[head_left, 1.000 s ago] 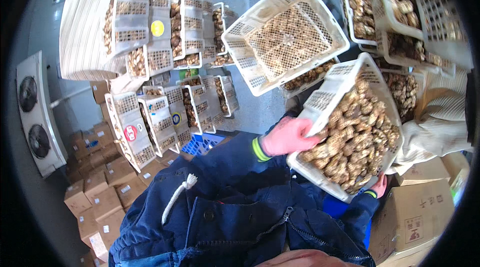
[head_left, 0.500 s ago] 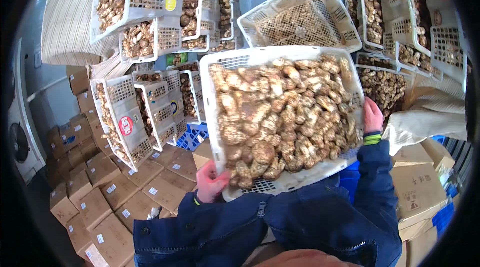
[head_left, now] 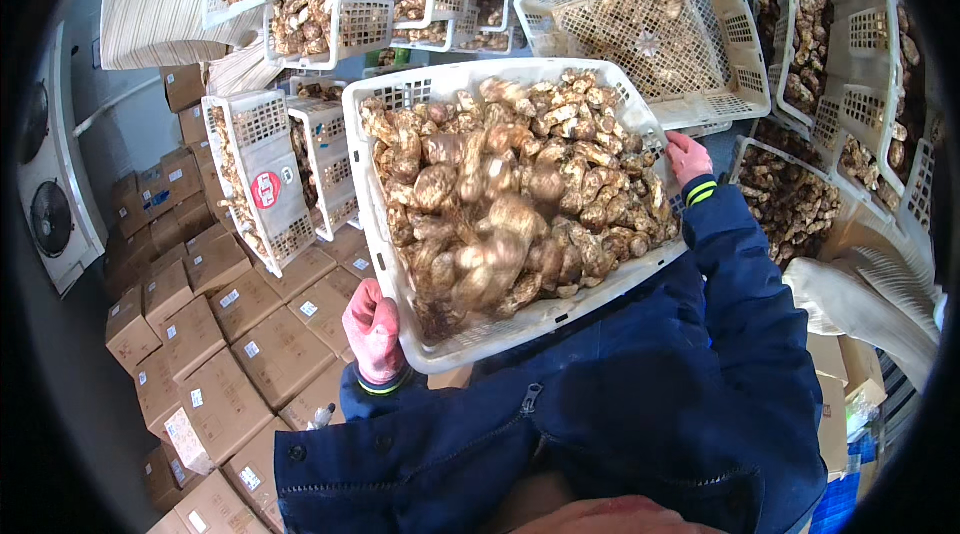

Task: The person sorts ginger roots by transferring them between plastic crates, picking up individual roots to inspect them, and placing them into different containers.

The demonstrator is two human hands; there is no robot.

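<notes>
A white plastic crate (head_left: 590, 312) full of brown, soil-marked mushrooms (head_left: 480, 204) hangs in front of my body, tilted with its left end lower. My left hand (head_left: 374, 330), in a pink glove, is closed around the crate's near left corner. At the right end my right hand (head_left: 688, 158) grips the rim; part of its fingers is hidden behind the wall. Several mushrooms in the middle are blurred by motion. Just beyond the held crate stands another white crate (head_left: 745, 84), with only a few mushrooms visible through its mesh.
Mushroom-filled crates are stacked at far left (head_left: 330, 29) and at right (head_left: 808, 39). More crates (head_left: 255, 174) stand left of the held one. Cardboard boxes (head_left: 285, 349) cover the lower left. A pale sheet (head_left: 850, 284) hangs at right, and a fan unit (head_left: 52, 204) is by the left wall.
The held crate has shifted left in view and turned, its right end now farther away. Mushrooms inside have tumbled about. Both hands have kept hold, and the whole view has swung.
</notes>
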